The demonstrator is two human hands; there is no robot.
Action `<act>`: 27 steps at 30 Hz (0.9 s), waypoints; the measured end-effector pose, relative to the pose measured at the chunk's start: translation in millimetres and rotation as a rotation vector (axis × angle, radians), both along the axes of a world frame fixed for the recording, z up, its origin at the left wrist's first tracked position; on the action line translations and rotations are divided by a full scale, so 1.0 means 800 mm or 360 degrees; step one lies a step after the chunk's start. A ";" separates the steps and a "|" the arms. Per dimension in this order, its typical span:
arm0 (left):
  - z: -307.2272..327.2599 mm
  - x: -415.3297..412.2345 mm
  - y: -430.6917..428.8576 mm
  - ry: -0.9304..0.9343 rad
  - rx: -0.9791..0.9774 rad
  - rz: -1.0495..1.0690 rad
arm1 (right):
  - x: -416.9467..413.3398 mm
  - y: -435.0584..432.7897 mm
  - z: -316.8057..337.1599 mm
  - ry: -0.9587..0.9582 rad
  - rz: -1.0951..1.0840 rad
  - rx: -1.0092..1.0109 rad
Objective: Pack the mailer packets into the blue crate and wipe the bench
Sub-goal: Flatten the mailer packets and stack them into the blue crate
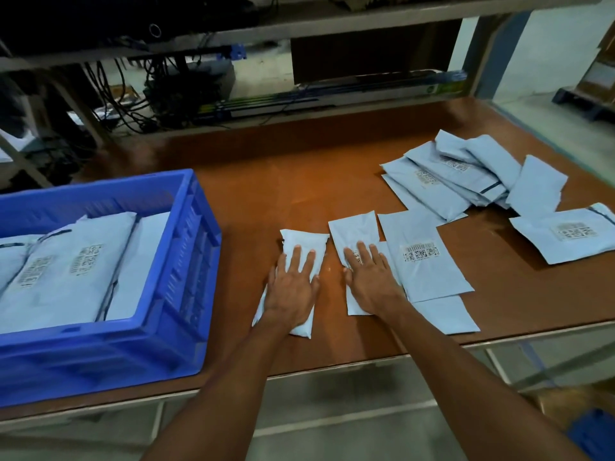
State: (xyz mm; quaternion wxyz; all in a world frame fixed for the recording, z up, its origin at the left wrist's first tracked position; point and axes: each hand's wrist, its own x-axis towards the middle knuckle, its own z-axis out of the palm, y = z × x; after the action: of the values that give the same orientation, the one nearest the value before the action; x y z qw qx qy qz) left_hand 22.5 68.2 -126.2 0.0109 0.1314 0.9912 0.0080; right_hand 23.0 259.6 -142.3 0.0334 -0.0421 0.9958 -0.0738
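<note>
Pressing down flat, my left hand (293, 289) lay with straight fingers on one mailer packet (304, 242) near the front edge of the bench (266, 181), gripping nothing. My right hand (371, 282) rested just as open on the neighbouring packet (354, 229). The blue crate (196, 227) stood to the left, holding packets (66, 271); a loose heap (456, 174) lay far right.

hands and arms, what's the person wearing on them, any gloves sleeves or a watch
Nothing is worn. The left hand and right hand are bare, with no gloves. Both arms are uncovered right to the frame's bottom edge, with no sleeve in view. No watch, band or ring shows.
</note>
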 end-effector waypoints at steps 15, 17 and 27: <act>0.243 -0.004 -0.101 0.0796 0.0384 -0.0032 | -0.011 -0.138 0.202 0.0752 0.0016 -0.0696; 0.285 -0.014 -0.159 0.0871 0.0338 -0.0019 | -0.008 -0.184 0.260 0.0941 0.0086 -0.0834; 0.235 -0.014 -0.504 0.0530 -0.0114 0.0185 | -0.002 -0.438 0.285 0.0663 0.0474 -0.0581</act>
State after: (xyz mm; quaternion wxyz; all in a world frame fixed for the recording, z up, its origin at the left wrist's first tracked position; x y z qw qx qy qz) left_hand 11.2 -334.7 62.1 -0.1492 0.0730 0.9849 -0.0487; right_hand 21.4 -90.7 85.9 -0.1688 -0.2070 0.9345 -0.2354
